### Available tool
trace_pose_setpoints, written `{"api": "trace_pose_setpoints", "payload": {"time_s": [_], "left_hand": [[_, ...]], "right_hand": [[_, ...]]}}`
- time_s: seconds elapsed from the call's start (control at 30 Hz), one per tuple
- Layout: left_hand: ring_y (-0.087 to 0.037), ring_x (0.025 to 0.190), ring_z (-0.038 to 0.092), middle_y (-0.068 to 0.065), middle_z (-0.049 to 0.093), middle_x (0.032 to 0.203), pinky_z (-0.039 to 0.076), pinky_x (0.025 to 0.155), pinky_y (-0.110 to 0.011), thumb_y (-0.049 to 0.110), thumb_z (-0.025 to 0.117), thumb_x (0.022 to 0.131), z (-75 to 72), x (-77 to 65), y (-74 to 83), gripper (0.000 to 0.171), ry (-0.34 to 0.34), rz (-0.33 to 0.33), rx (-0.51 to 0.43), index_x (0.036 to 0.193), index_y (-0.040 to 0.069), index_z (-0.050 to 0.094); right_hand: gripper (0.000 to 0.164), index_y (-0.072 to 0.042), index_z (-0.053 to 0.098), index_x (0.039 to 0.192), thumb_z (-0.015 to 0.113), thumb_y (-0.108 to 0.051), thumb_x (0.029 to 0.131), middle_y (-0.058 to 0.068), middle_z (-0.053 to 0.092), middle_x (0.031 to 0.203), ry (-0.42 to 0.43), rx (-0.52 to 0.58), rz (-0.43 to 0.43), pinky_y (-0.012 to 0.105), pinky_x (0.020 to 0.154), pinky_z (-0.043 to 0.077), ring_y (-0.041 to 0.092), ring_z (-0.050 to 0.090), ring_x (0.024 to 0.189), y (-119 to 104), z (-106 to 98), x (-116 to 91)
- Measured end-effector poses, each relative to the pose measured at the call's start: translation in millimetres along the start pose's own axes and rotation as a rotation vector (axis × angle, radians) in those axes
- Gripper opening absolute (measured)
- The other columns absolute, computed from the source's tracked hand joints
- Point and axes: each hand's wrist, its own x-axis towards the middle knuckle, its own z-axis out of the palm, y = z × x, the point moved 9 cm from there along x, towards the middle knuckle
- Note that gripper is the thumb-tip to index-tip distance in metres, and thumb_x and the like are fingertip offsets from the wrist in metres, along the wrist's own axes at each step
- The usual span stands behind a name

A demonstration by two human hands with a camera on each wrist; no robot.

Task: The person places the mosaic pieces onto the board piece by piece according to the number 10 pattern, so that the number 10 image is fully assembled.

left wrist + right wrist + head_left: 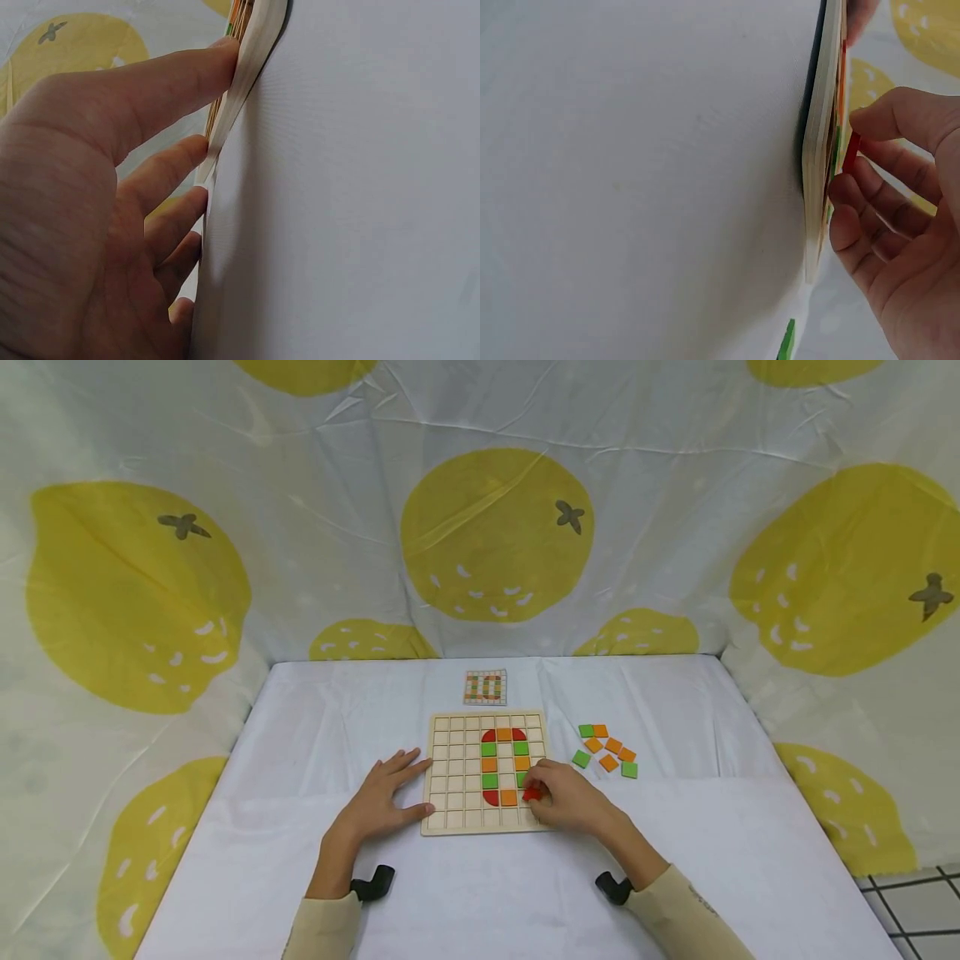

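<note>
A wooden grid board (453, 793) lies on the white-covered table, bearing red, orange and green tiles laid out as a tall ring. My left hand (384, 797) rests along the board's left edge, its fingers spread and nearly straight; thumb and fingertips meet that edge in the left wrist view. Over the lower right of the board, my right hand (572, 797) pinches a red tile (851, 152) between thumb and fingers. That tile is close over the board, beside the bottom orange tile (508, 797) of the ring. The right fingers partly cover the board's right side.
Right of the board lie several loose orange and green tiles, among them a green tile (629, 770) nearest the front. A small pattern card (485, 687) showing a coloured 10 lies behind the board. Lemon-print cloth (495, 535) hangs behind and at both sides.
</note>
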Motion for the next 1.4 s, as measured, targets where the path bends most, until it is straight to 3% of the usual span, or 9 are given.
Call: {"api": "trace_pose_setpoints", "payload": {"time_s": [0.47,0.87,1.07,1.4], "left_hand": [[-0.038,0.157,0.027,-0.011,0.040,0.165,0.015,0.126,-0.066,0.054,0.076,0.086,0.5,2.0,-0.6,0.078,-0.011,-0.017,0.002,0.153,0.021,0.053],[-0.038,0.157,0.027,-0.010,0.039,0.165,0.015,0.126,-0.066,0.053,0.077,0.085,0.9,2.3,-2.5,0.079,-0.006,-0.004,0.004,0.153,0.021,0.052],[-0.037,0.157,0.027,-0.009,0.039,0.166,0.014,0.127,-0.064,0.053,0.078,0.084,0.9,1.8,-3.8,0.080,-0.009,-0.012,-0.011,0.153,0.022,0.052],[-0.038,0.156,0.028,-0.010,0.041,0.165,0.015,0.126,-0.066,0.052,0.078,0.084,2.0,1.6,-3.3,0.079,-0.004,0.000,-0.006,0.153,0.021,0.053]], "right_hand": [[0.016,-0.017,0.079,0.095,0.070,-0.004,0.094,-0.008,0.069,0.098,0.030,0.000,-0.098,0.024,0.081,0.058,0.007,0.063,0.090,-5.6,-0.8,0.6],[0.011,-0.016,0.079,0.101,0.073,-0.012,0.094,-0.008,0.069,0.100,0.043,0.011,-0.026,0.022,0.076,0.055,0.006,0.058,0.087,1.8,-7.8,-2.5],[0.013,-0.016,0.076,0.106,0.075,-0.016,0.093,-0.010,0.067,0.101,0.094,-0.024,0.034,0.024,0.077,0.054,0.008,0.058,0.088,17.4,-22.6,-7.9],[0.023,-0.011,0.075,0.114,0.077,-0.016,0.091,0.000,0.071,0.106,0.175,-0.038,0.115,0.033,0.082,0.054,0.018,0.061,0.095,54.1,-53.4,-18.2]]}}
